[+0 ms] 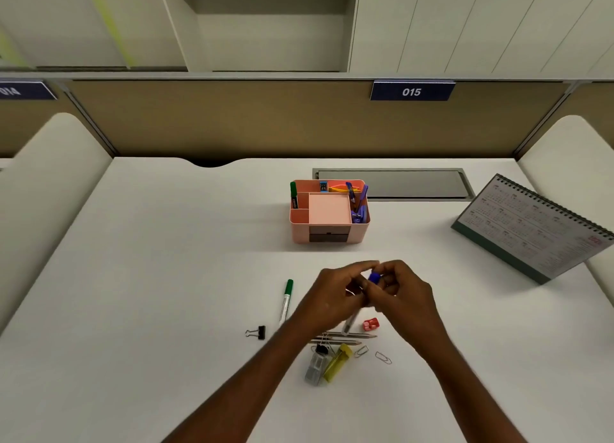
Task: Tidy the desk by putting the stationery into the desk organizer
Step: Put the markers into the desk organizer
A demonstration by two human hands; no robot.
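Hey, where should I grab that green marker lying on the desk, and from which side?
Pinch the green marker at mid-barrel, probably from above, fingers across its long sides. It lies flat, cap at the far end, with bare desk on its left; the left hand, holding a pen, crowds its right.

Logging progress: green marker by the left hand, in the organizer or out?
Out. The marker lies flat on the desk, beside the left hand, which grips a pen, well short of the organizer.
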